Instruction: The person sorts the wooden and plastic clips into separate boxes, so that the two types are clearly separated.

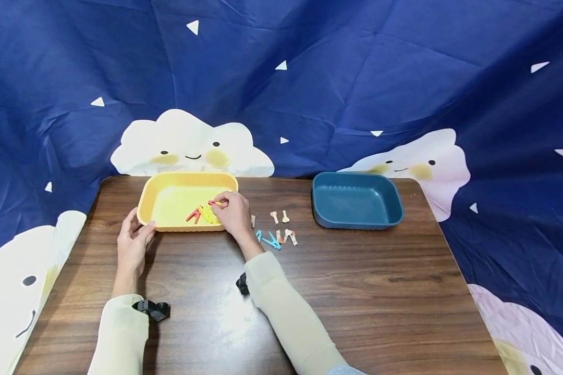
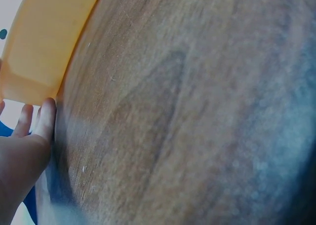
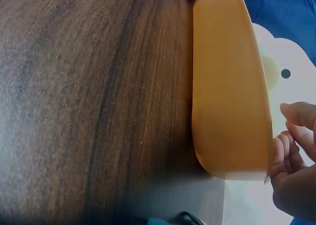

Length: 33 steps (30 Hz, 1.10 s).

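A yellow plastic basin (image 1: 169,228) sits at the back left of the table. My left hand (image 1: 132,245) holds its front left corner, thumb at the front and fingers along the side; the left wrist view shows the fingertips touching the basin's wall (image 2: 42,52). Over the basin's right end, my right hand (image 1: 234,212) pinches a red clothespin (image 1: 212,202). Below it in the basin lie another red clothespin (image 1: 194,214) and yellow clothespins (image 1: 206,213), partly overlapping. In the right wrist view, thumb and forefinger meet above the rim, but the clothespin is hidden.
Right of the basin lie blue clothespins (image 1: 272,240) and several small patterned clips (image 1: 285,216), some partly covered by the right arm. A dark blue basin (image 1: 356,226) stands at the back right. Behind the table (image 1: 380,291) hangs a blue cloth with clouds (image 1: 192,140).
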Each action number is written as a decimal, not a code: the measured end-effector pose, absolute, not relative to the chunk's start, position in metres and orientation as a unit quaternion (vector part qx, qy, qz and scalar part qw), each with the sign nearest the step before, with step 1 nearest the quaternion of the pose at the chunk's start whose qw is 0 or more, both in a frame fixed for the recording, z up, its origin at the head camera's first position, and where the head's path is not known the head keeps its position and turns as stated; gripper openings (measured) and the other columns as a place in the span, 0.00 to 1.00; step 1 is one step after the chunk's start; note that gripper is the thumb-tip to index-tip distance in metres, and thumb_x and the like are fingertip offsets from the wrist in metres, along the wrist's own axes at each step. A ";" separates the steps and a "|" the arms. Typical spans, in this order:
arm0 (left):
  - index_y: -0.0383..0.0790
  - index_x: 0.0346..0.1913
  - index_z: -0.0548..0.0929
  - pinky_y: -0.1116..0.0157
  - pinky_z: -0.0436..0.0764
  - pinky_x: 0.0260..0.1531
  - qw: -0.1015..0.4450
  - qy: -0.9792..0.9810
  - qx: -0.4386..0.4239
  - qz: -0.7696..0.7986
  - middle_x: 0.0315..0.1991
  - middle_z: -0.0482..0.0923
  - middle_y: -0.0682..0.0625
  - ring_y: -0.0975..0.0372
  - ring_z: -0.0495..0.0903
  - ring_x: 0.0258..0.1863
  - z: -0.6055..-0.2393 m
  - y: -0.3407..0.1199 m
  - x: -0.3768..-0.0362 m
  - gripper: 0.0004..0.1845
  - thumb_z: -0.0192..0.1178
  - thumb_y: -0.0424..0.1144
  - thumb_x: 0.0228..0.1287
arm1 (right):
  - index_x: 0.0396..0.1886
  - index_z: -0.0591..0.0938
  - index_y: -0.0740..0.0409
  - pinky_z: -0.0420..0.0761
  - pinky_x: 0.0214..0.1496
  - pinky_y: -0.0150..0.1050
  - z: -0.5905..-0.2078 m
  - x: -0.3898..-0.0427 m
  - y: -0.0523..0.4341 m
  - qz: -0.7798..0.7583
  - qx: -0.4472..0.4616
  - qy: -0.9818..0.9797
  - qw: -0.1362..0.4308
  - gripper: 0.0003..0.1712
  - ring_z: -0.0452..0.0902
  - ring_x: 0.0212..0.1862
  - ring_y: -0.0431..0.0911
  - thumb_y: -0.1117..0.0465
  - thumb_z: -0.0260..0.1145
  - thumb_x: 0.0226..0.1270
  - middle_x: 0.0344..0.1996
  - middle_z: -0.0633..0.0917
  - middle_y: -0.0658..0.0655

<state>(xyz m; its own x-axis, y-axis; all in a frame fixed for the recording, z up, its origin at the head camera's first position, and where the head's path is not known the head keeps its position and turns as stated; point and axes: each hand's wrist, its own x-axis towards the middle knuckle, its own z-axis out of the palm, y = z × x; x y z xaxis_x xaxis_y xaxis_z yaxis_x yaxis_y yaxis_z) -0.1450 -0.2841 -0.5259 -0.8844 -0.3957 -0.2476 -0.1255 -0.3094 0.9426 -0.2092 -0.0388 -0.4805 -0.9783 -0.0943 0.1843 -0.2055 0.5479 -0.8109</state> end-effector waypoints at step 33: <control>0.51 0.77 0.64 0.75 0.80 0.48 0.080 -0.592 0.225 -0.769 0.55 0.69 0.51 0.68 0.78 0.47 -0.529 -0.285 -0.145 0.37 0.63 0.29 0.70 | 0.44 0.88 0.63 0.78 0.39 0.31 -0.485 -0.214 0.022 0.583 0.032 -0.812 0.027 0.11 0.80 0.34 0.38 0.63 0.72 0.64 0.36 0.88 0.55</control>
<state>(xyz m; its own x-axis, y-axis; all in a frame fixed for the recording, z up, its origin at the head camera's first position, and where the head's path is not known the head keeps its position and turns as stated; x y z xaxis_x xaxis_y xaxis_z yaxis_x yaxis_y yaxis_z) -0.1448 -0.2853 -0.5285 -0.8859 -0.3899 -0.2512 -0.1431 -0.2854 0.9477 -0.2143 0.0221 -0.4853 -0.9965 -0.0199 0.0818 -0.0839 0.3191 -0.9440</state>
